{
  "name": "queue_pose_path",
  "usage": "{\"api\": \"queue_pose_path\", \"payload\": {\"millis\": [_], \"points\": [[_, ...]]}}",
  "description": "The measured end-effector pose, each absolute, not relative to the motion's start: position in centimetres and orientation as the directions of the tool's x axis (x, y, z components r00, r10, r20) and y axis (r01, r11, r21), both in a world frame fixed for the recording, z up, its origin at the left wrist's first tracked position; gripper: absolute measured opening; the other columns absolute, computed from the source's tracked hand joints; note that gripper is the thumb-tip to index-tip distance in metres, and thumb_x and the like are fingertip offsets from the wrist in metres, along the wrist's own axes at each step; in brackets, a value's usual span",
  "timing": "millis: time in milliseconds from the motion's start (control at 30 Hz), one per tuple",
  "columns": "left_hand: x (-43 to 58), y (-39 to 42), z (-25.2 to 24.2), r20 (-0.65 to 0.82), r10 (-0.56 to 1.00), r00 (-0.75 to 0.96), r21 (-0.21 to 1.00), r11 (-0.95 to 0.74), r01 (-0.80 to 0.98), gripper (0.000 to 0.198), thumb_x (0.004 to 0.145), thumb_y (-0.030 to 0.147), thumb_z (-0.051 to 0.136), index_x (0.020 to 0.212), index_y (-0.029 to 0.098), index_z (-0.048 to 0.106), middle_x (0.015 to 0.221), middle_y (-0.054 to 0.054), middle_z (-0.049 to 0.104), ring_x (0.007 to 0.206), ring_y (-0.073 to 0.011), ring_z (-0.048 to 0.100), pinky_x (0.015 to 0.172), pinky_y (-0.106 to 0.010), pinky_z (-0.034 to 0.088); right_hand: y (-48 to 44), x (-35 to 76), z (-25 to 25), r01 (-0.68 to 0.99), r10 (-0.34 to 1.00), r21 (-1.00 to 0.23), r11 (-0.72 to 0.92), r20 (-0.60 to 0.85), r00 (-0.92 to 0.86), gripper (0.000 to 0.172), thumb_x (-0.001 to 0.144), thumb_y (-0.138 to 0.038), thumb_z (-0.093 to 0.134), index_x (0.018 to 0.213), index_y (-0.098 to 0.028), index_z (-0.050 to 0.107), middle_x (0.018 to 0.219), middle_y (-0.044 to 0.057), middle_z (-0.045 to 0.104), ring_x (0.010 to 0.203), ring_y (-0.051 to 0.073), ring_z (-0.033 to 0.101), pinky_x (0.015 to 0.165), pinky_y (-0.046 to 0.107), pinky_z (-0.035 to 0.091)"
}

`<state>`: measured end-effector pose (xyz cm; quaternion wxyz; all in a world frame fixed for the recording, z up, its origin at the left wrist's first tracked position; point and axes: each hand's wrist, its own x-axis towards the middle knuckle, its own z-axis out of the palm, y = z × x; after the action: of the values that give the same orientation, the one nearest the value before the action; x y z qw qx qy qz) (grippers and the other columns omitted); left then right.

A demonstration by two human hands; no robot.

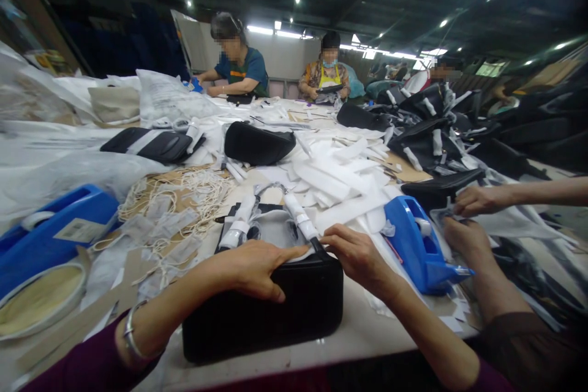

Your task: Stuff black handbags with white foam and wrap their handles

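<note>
A black handbag point(271, 312) stands on the table right in front of me, its front panel facing me. Its handle point(298, 220) rises at the back, wrapped in white padding and clear film. My left hand point(257, 266) grips the bag's top edge, thumb down the front panel and index finger stretched along the opening. At the top right corner, my right hand point(358, 257) pinches the edge near the handle's base; the fingertips partly hide what lies between them. White filling shows inside the opening.
Blue tape dispensers point(416, 245) stand right and left. Tangled white strings with tags point(169, 214), a round tub point(41, 300) and white foam strips point(340, 177) lie around. More black bags point(260, 142) sit beyond. A co-worker's hands point(478, 208) work close at my right; others work across the table.
</note>
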<state>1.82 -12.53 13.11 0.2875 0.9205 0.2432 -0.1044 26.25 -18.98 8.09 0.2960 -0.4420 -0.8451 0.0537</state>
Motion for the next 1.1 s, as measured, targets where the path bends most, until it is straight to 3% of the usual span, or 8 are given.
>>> {"api": "queue_pose_path", "payload": {"millis": [167, 367, 500, 600, 700, 833, 967, 1100], "points": [[2.0, -12.3, 13.5, -0.367, 0.341, 0.865, 0.478, -0.729, 0.490, 0.082, 0.066, 0.036, 0.068, 0.141, 0.036, 0.034, 0.109, -0.005, 0.069, 0.094, -0.0292, 0.064, 0.081, -0.035, 0.047, -18.6, 26.7, 6.4, 0.653, 0.739, -0.392, 0.648, 0.529, -0.417, 0.025, 0.093, -0.012, 0.045, 0.108, -0.020, 0.063, 0.093, 0.007, 0.060, 0.084, 0.014, 0.058, 0.072, 0.025, 0.047], [2.0, -12.3, 13.4, -0.380, 0.358, 0.853, 0.481, -0.710, 0.513, 0.083, 0.067, 0.036, 0.068, 0.141, 0.039, 0.032, 0.108, -0.006, 0.069, 0.094, -0.0319, 0.064, 0.080, -0.038, 0.048, -18.0, 26.3, 6.7, 0.569, 0.810, -0.579, 0.583, 0.465, -0.357, 0.018, 0.092, -0.014, 0.047, 0.088, -0.019, 0.064, 0.085, 0.004, 0.055, 0.078, 0.013, 0.055, 0.071, 0.026, 0.044], [1.9, -12.4, 13.3, -0.393, 0.376, 0.839, 0.501, -0.678, 0.538, 0.088, 0.066, 0.038, 0.070, 0.143, 0.040, 0.026, 0.116, -0.007, 0.066, 0.101, -0.0329, 0.062, 0.085, -0.040, 0.047, -17.7, 26.1, 7.2, 0.487, 0.875, -0.728, 0.483, 0.390, -0.286, 0.014, 0.089, -0.021, 0.054, 0.079, -0.018, 0.063, 0.084, 0.003, 0.051, 0.081, 0.015, 0.054, 0.074, 0.028, 0.042], [1.8, -12.3, 13.2, -0.408, 0.351, 0.843, 0.519, -0.670, 0.531, 0.084, 0.067, 0.038, 0.069, 0.141, 0.042, 0.029, 0.122, -0.006, 0.063, 0.106, -0.0333, 0.060, 0.089, -0.042, 0.045, -17.2, 26.5, 6.8, 0.322, 0.922, -0.877, 0.357, 0.276, -0.272, 0.020, 0.086, -0.032, 0.058, 0.072, -0.018, 0.061, 0.090, 0.004, 0.052, 0.090, 0.018, 0.054, 0.082, 0.031, 0.043], [1.9, -12.1, 13.1, -0.424, 0.348, 0.836, 0.525, -0.658, 0.540, 0.083, 0.068, 0.039, 0.070, 0.141, 0.042, 0.030, 0.124, -0.006, 0.062, 0.108, -0.0339, 0.059, 0.091, -0.044, 0.044, -15.7, 26.8, 5.4, 0.228, 0.977, -0.950, 0.214, 0.203, -0.074, 0.020, 0.084, -0.039, 0.057, 0.082, -0.019, 0.059, 0.101, 0.006, 0.054, 0.099, 0.020, 0.053, 0.087, 0.034, 0.044], [1.9, -12.1, 13.0, -0.424, 0.349, 0.836, 0.517, -0.665, 0.539, 0.083, 0.068, 0.039, 0.070, 0.141, 0.042, 0.030, 0.126, -0.006, 0.061, 0.109, -0.0341, 0.058, 0.091, -0.044, 0.043, -12.2, 26.3, 3.2, 0.355, 0.987, -0.934, 0.035, 0.088, 0.136, 0.037, 0.077, -0.042, 0.059, 0.106, -0.018, 0.056, 0.096, 0.006, 0.058, 0.081, 0.019, 0.056, 0.072, 0.032, 0.049], [1.6, -12.1, 12.8, -0.383, 0.358, 0.851, 0.501, -0.694, 0.517, 0.082, 0.068, 0.040, 0.071, 0.140, 0.042, 0.032, 0.120, -0.006, 0.065, 0.104, -0.0340, 0.061, 0.085, -0.042, 0.046, -10.9, 24.9, 4.0, 0.646, 0.989, -0.759, -0.076, 0.024, 0.145, 0.019, 0.077, -0.028, 0.056, 0.090, -0.016, 0.061, 0.068, 0.002, 0.057, 0.069, 0.020, 0.056, 0.071, 0.038, 0.049], [1.5, -12.1, 12.3, -0.309, 0.339, 0.888, 0.527, -0.717, 0.457, 0.083, 0.067, 0.037, 0.073, 0.140, 0.039, 0.035, 0.107, -0.006, 0.070, 0.091, -0.0305, 0.065, 0.077, -0.037, 0.047, -14.2, 21.8, 9.1, 0.726, 0.942, -0.669, 0.161, 0.324, 0.090, 0.034, 0.083, -0.022, 0.050, 0.116, -0.018, 0.055, 0.106, 0.011, 0.060, 0.101, 0.025, 0.057, 0.093, 0.044, 0.042]]}}
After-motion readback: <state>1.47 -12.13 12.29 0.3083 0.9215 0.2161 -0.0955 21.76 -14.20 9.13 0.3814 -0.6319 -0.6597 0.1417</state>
